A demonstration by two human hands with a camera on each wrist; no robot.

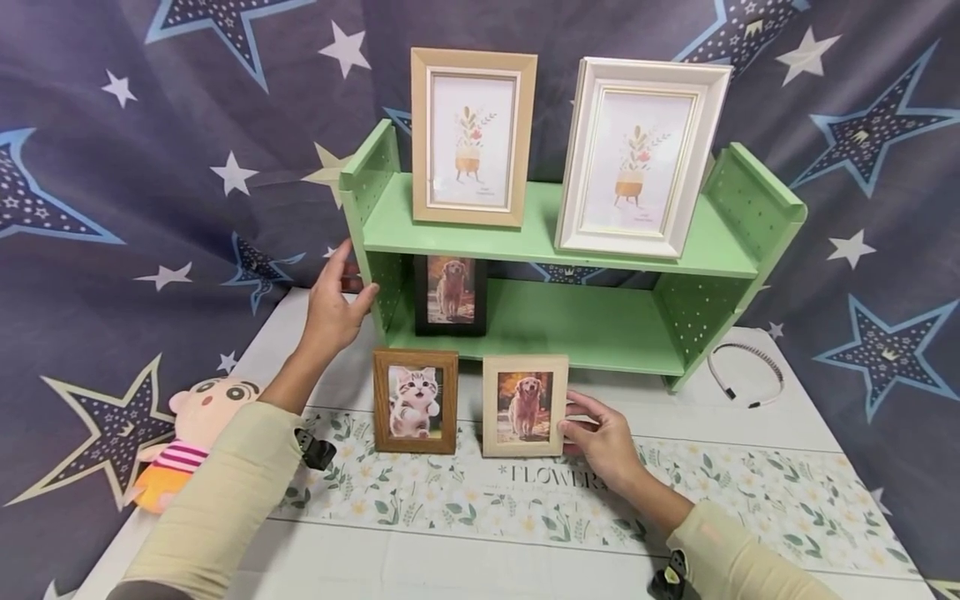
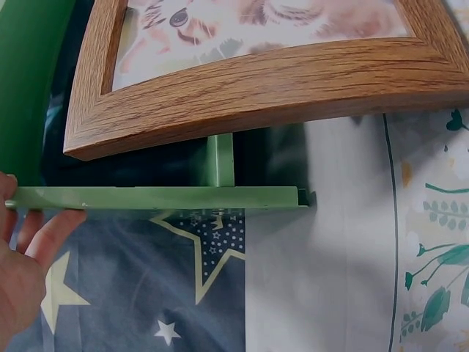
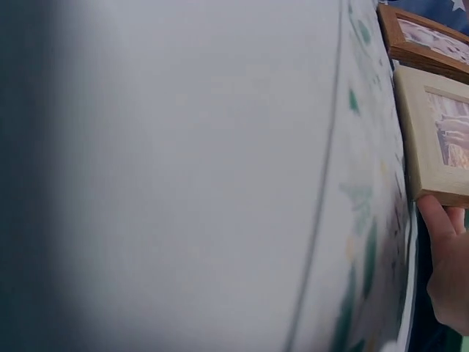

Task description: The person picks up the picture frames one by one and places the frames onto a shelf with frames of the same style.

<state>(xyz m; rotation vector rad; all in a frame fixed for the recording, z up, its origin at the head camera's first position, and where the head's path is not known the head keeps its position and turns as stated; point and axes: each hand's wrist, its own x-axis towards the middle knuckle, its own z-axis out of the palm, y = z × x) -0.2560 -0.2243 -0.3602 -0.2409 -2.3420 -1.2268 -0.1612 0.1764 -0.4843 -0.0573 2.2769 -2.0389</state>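
My left hand [image 1: 335, 307] [image 2: 20, 282] grips the left side panel of a green two-tier shelf [image 1: 540, 227] [image 2: 161, 197], thumb toward the front and fingers around its outer edge. In front of the shelf, a cream wooden photo frame [image 1: 525, 449] [image 3: 418, 139] with a golden dog picture stands upright. My right hand [image 1: 609, 446] [image 3: 451, 275] pinches that frame by its right edge. Left of it, a brown wood-grain frame [image 1: 382, 404] [image 2: 271, 84] with a kitten picture stands untouched by either hand. A black frame [image 1: 452, 329] with a dog picture stands on the lower tier at left.
On the upper tier stand a tan frame [image 1: 422, 142] and a larger white frame [image 1: 570, 158], both with plant prints. A plush doll [image 1: 197, 429] sits at the left, a headband [image 1: 772, 367] lies at right. A flowered runner [image 1: 750, 492] crosses the white table.
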